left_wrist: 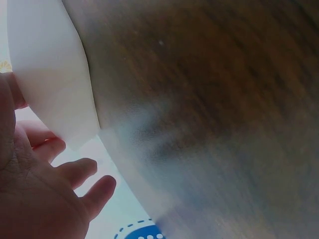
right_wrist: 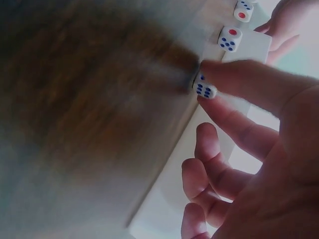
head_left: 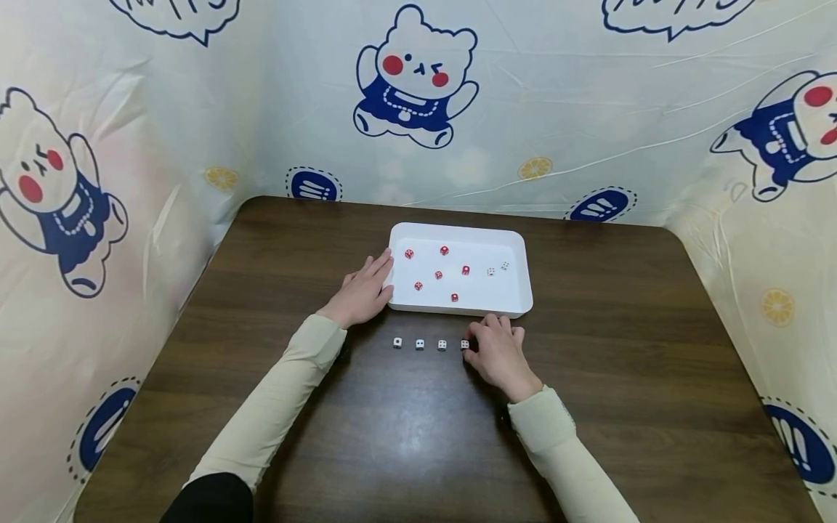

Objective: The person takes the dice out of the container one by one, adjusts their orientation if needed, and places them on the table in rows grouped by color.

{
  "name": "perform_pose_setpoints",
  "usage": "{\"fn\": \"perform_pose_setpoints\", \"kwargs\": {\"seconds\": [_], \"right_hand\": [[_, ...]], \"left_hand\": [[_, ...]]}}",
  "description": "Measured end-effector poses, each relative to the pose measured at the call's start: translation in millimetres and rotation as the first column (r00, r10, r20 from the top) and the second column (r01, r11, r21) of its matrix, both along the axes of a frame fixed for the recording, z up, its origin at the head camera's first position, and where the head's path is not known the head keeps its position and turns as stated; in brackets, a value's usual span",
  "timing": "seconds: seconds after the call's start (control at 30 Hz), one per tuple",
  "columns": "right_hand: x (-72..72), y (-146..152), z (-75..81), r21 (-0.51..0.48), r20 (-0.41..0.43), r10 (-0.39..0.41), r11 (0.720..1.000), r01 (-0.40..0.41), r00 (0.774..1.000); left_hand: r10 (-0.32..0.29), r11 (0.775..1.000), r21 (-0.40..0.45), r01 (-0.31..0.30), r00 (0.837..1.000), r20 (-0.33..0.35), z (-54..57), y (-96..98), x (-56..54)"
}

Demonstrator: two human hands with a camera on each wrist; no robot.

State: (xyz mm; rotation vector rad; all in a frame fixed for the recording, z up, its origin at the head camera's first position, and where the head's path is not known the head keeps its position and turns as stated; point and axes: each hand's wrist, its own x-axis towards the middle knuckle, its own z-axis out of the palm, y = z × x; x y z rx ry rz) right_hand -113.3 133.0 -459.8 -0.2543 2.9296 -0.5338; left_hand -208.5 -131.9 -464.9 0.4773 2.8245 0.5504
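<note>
A white tray [head_left: 510, 240] lies mid-table and holds several red dice [head_left: 438, 274] and two white dice [head_left: 498, 269]. In front of it, white dice [head_left: 420, 343] stand in a row on the dark wooden table [head_left: 621, 363]. My right hand [head_left: 472, 344] pinches the rightmost white die [head_left: 464, 343] of that row. The right wrist view shows a fingertip [right_wrist: 214, 69] on this die [right_wrist: 204, 89], with two more dice [right_wrist: 229, 38] behind it. My left hand [head_left: 382, 274] lies flat, fingers straight, against the tray's left wall [left_wrist: 50, 74].
Cartoon-bear printed sheets [head_left: 418, 87] wall in the table at the back and on both sides. The table's front corners are rounded, and bare wood stretches to the right of the tray and in front of the dice row.
</note>
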Motion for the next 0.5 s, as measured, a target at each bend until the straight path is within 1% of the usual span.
{"fn": "perform_pose_setpoints", "kwargs": {"seconds": [0.13, 0.23, 0.37, 0.5], "right_hand": [[1.1, 1.7, 4.9, -0.003, -0.008, 0.01, 1.0, -0.01, 1.0], [-1.0, 4.5, 14.1, -0.015, -0.029, 0.016, 1.0, -0.016, 0.999], [-8.8, 10.6, 31.7, -0.015, -0.051, 0.008, 1.0, -0.008, 0.999], [-21.4, 18.1, 46.4, -0.008, -0.051, -0.013, 1.0, 0.012, 0.999]], "left_hand": [[-0.002, 1.0, 0.002, 0.002, 1.0, 0.001, -0.5, -0.2, -0.2], [0.0, 1.0, 0.003, 0.0, 1.0, 0.002, -0.8, -0.2, -0.4], [0.005, 1.0, 0.004, -0.005, 1.0, 0.004, -0.6, 0.4, -0.3], [0.008, 1.0, 0.009, -0.008, 1.0, 0.009, 0.6, 1.3, -0.1]]}}
